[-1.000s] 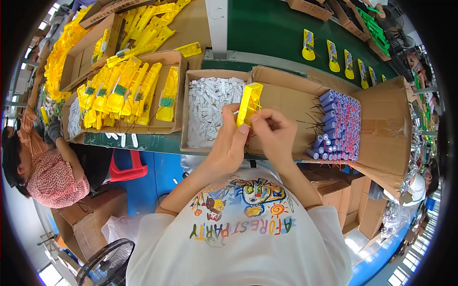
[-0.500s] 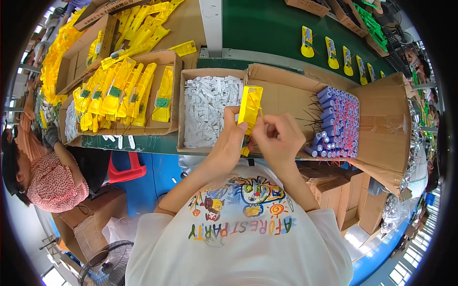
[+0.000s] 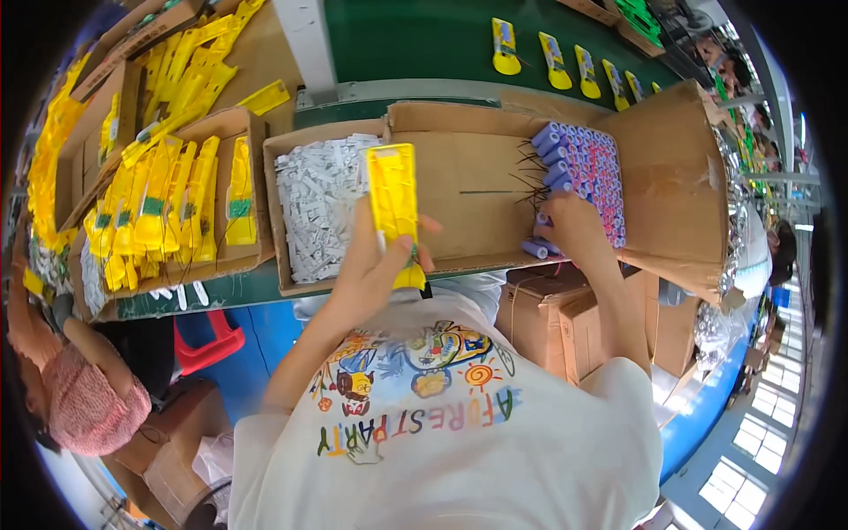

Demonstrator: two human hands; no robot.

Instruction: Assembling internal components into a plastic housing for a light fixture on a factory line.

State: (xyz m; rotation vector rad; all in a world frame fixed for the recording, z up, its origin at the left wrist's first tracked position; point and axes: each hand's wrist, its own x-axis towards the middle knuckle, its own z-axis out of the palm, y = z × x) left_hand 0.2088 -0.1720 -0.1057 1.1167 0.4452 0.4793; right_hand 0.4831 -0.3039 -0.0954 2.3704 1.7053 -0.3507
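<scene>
My left hand (image 3: pixel 367 274) is closed round a long yellow plastic housing (image 3: pixel 393 190), held upright over the near edge of the boxes. A bit of green shows in the housing beside my thumb. My right hand (image 3: pixel 572 228) reaches into the cardboard box on the right. Its fingers are bent down on a purple battery cell at the near left edge of the stack, partly hidden by the fingers. Purple battery cells (image 3: pixel 583 159) with red and black wires stand packed together there. Left of the housing, small white plastic parts (image 3: pixel 322 208) fill another box.
A cardboard box (image 3: pixel 256 150) at left holds several yellow housings (image 3: pixel 163 208) with green circuit boards. More yellow housings lie behind it. Across the green bench (image 3: pixel 406 44), several finished-looking yellow pieces (image 3: pixel 555 62) stand in a row. At far left sits another person (image 3: pixel 93 389), near a red stool (image 3: pixel 208 340).
My right hand has left the yellow housing and moved right to the battery cells. My left hand still holds the housing. The whole view has shifted, so the boxes appear further left.
</scene>
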